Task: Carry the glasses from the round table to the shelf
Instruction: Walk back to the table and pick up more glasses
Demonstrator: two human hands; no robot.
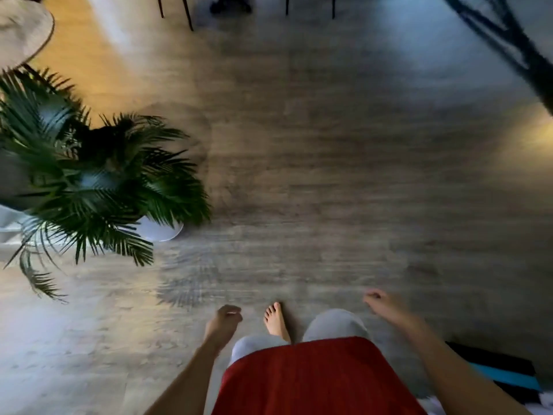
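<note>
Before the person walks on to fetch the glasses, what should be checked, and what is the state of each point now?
1. Left hand free for carrying: ok, loosely curled, holds nothing.
2. Right hand free: ok, holds nothing.
3. Floor ahead passable: ok in the middle; a potted palm stands at the left.
4. Round tabletop in view: ok, only its edge shows, top left.
5. Glasses located: cannot tell, none visible.
6. Shelf located: cannot tell, not in view.

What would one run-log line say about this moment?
state: mid-step on floor | left hand: empty | right hand: empty | glasses: not in view | palm plant: on left
</note>
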